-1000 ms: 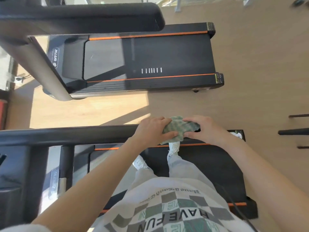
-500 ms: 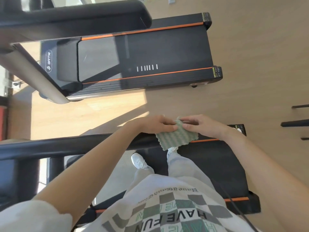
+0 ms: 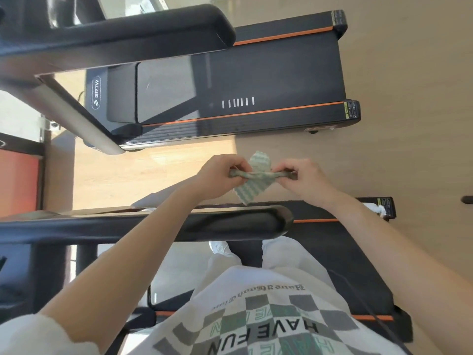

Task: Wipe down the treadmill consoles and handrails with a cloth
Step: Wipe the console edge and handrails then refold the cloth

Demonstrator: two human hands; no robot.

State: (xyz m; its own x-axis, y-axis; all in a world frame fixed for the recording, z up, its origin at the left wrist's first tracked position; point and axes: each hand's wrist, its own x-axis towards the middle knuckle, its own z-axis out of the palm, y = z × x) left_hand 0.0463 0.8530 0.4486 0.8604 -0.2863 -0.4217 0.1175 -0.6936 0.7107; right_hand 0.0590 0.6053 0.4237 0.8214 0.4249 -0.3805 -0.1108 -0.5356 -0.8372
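While the cloth (image 3: 258, 175) is stretched between both hands, no surface is being wiped. It is held in the air just past the end of the near rail (image 3: 230, 222), over the floor (image 3: 153, 175) between the two treadmills, and touches neither machine. One end is pinched by the left hand (image 3: 217, 175), whose fingers are curled round it. The other end is pinched the same way by the right hand (image 3: 305, 179).

Between the two grips the cloth is drawn into a tight, twisted band, with one loose corner flaring up and another hanging down. Such a hold is judged to serve refolding or wringing — the fabric is pulled straight so that a fresh face can be turned outward before it is laid on a surface. The hands are kept clear of the near rail, probably so that the cloth can be worked freely without dragging on it.

The near rail lies below the forearms, its rounded end pointing right. The person's legs and white shoes are seen under it on the belt (image 3: 332, 265). A far treadmill (image 3: 268, 80) stands beyond the floor strip, with a far rail (image 3: 128, 29) at upper left. Whether either rail has been wiped cannot be told. For the next move, the cloth would probably have to be gathered into one hand and pressed onto a rail.
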